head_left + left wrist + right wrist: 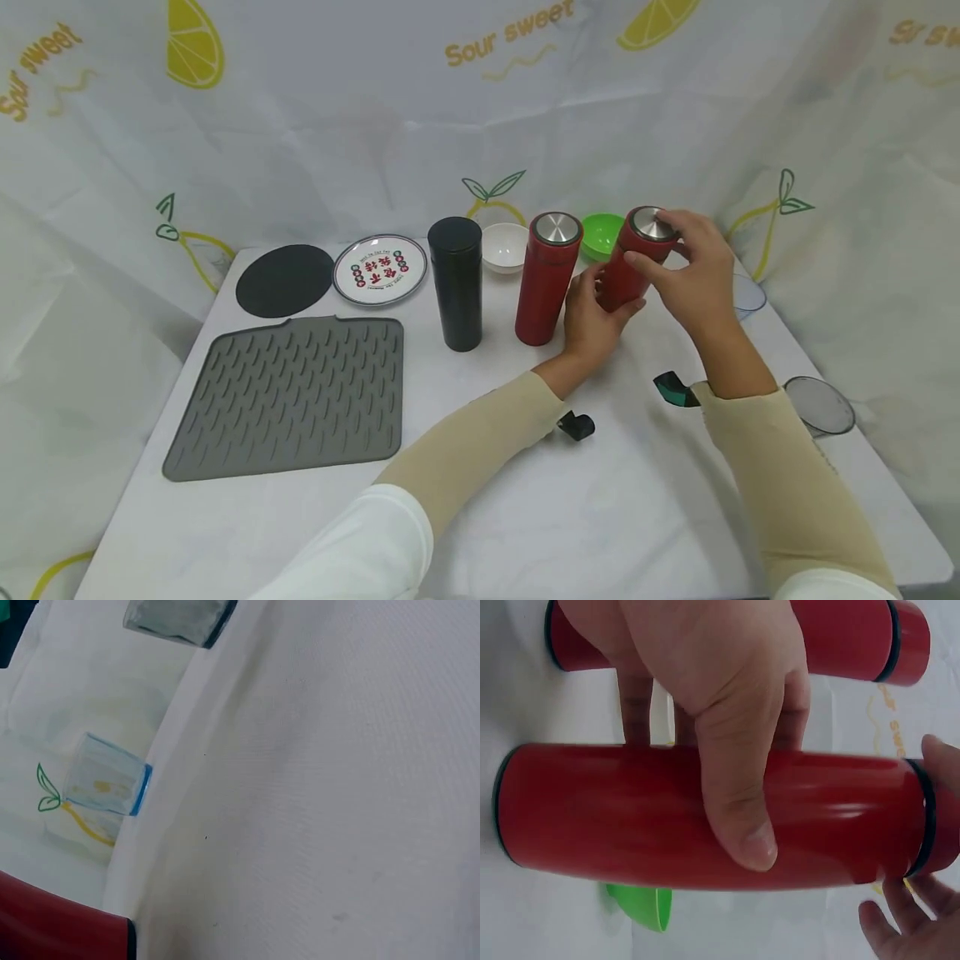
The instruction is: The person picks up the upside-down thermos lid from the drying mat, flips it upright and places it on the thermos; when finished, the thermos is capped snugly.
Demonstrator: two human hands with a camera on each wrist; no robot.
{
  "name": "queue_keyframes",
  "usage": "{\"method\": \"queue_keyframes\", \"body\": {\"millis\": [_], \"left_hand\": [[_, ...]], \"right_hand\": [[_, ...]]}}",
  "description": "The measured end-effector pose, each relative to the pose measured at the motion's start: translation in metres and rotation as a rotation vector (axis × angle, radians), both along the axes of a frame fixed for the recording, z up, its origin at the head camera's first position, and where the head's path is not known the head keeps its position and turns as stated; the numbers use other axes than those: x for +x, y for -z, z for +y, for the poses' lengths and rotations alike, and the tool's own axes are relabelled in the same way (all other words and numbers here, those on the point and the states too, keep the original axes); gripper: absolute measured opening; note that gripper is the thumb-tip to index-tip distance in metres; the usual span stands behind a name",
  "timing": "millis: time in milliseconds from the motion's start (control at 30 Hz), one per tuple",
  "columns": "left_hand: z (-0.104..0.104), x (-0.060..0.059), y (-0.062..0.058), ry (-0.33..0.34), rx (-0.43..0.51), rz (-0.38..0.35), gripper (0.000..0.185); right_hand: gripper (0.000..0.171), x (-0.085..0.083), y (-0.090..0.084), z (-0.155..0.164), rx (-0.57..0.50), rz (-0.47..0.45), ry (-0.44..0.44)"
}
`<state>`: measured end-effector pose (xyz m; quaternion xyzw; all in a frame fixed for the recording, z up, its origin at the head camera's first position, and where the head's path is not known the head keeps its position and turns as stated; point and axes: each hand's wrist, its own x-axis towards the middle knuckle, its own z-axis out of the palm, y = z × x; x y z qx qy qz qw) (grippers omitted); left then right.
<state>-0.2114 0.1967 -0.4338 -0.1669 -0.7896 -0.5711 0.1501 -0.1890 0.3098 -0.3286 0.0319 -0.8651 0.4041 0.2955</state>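
Note:
A red thermos with a silver-topped lid stands slightly tilted at the right, between both hands. My left hand grips its body from the left; in the right wrist view the thumb lies across the red thermos. At the top, my right hand holds the lid with fingers and thumb at its rim. A second red thermos stands upright just left of my left hand. Part of a red thermos shows at the lower left in the left wrist view.
A black tumbler, white bowl and green bowl stand along the back. Farther left are a patterned plate, a black round mat and a grey ridged mat. A clear cup and grey cup stand at the right edge.

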Motion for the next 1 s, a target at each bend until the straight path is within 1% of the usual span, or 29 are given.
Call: {"method": "queue_keyframes", "body": {"millis": [67, 100, 133, 200, 333, 367, 433, 500, 600, 700, 733, 800, 833, 900, 1000], "left_hand": [[-0.001, 0.000, 0.000, 0.004, -0.001, 0.006, 0.071], [-0.001, 0.000, 0.000, 0.006, -0.001, 0.007, 0.071], [-0.001, 0.000, 0.001, 0.009, -0.001, 0.007, 0.071], [-0.002, 0.000, 0.002, 0.014, -0.002, 0.005, 0.071], [-0.002, 0.002, 0.004, 0.026, 0.006, -0.021, 0.070], [-0.002, 0.003, 0.004, 0.029, 0.008, -0.029, 0.071], [-0.001, 0.004, 0.004, 0.031, 0.013, -0.039, 0.070], [-0.001, 0.005, 0.003, 0.030, 0.009, -0.041, 0.070], [-0.001, 0.006, 0.000, 0.027, -0.005, -0.034, 0.069], [-0.002, 0.006, -0.002, 0.027, -0.019, -0.023, 0.068], [-0.002, 0.005, -0.003, 0.024, -0.025, -0.019, 0.068], [-0.002, 0.004, -0.003, 0.024, -0.032, -0.019, 0.067], [-0.003, 0.003, -0.003, 0.023, -0.034, -0.016, 0.067], [-0.003, 0.002, -0.002, 0.027, -0.037, -0.016, 0.066], [-0.004, 0.001, -0.001, 0.031, -0.038, -0.006, 0.065]], "right_hand": [[0.056, 0.001, -0.001, -0.002, 0.023, -0.015, 0.049], [0.057, 0.001, -0.001, -0.003, 0.016, -0.022, 0.056], [0.059, 0.000, -0.001, -0.002, -0.007, -0.023, 0.043], [0.062, -0.003, -0.001, 0.000, -0.074, -0.029, -0.043], [0.066, -0.009, 0.002, 0.009, -0.301, -0.030, -0.330], [0.065, -0.009, 0.003, 0.011, -0.340, -0.030, -0.376], [0.063, -0.007, 0.004, 0.013, -0.376, -0.017, -0.396], [0.062, -0.004, 0.005, 0.013, -0.380, -0.005, -0.362], [0.062, 0.002, 0.002, 0.012, -0.323, -0.017, -0.248], [0.063, 0.004, -0.002, 0.010, -0.264, -0.062, -0.128], [0.065, 0.003, -0.004, 0.008, -0.223, -0.085, -0.080], [0.069, -0.001, -0.007, 0.005, -0.165, -0.131, -0.012], [0.072, -0.003, -0.008, 0.003, -0.143, -0.150, 0.006], [0.077, -0.008, -0.008, 0.000, -0.115, -0.182, 0.017], [0.081, -0.013, -0.006, -0.004, -0.125, -0.216, -0.015]]}}
